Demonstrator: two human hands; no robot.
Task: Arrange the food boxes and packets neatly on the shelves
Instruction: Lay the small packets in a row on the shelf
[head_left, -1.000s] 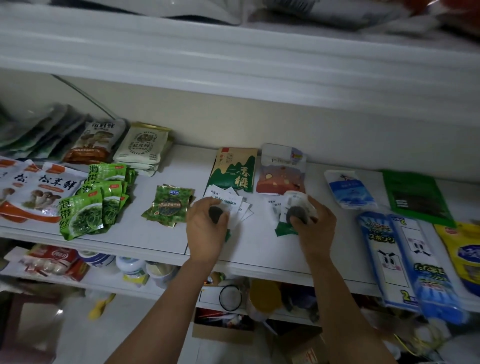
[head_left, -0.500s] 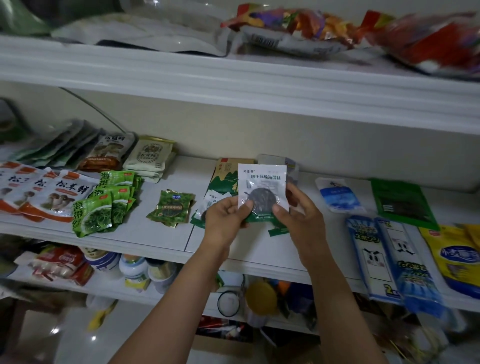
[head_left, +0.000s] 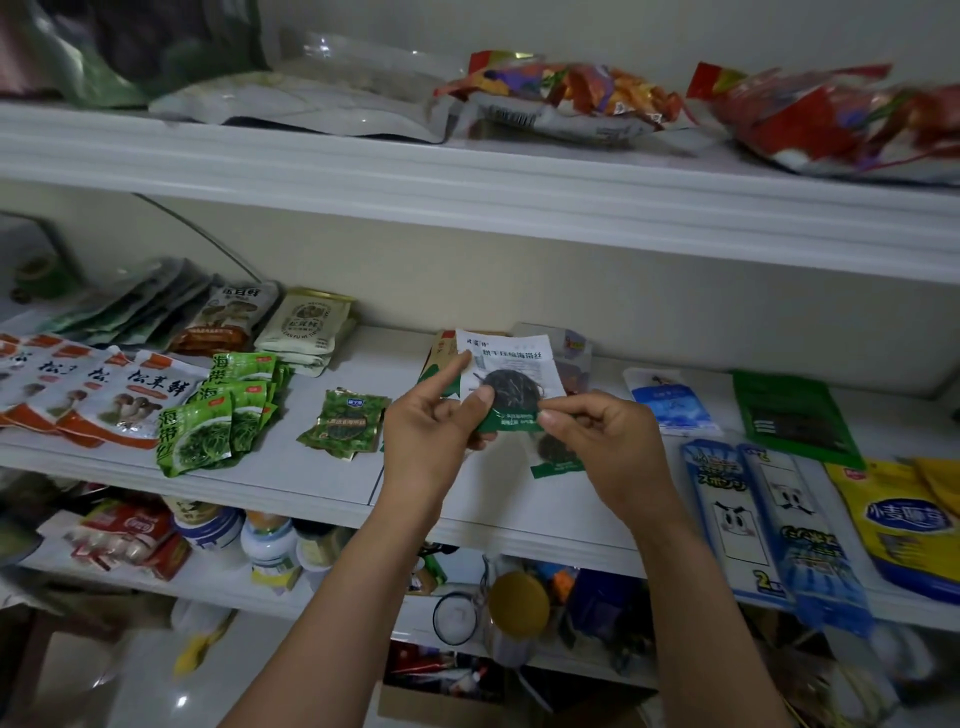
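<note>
Item in hand: small white sachet with a green foot band and a round window of dark dried seaweed (head_left: 511, 374), held upright in the air just above the white middle shelf (head_left: 311, 475), in front of a green and gold carton (head_left: 440, 364)

Left hand (head_left: 436, 426): thumb pinches the sachet's lower left; of its fingers (head_left: 452, 370), the index lies straight along the left edge, the rest are curled behind

Right hand (head_left: 608, 447): thumb and forefinger clamped on the green band at the lower right corner

Under the right hand: a second sachet of the same kind (head_left: 556, 457), flat on the shelf, partly hidden

Neighbours: a fanned pile of bright green seaweed packets (head_left: 223, 410) well to the left; one darker green packet (head_left: 345, 421) lying alone near the left hand; long blue and white sleeves (head_left: 753, 519) to the right

Step, as I judge it: pairing the sachets into one squared pile

Handling note: the sachet looks thin and limp, so I keep both pinches low, lay it face up on its twin with green bands matched, then press the edges flush with flat fingers; I avoid sliding it, since the loose twin would likely skate toward the shelf's front edge
</note>
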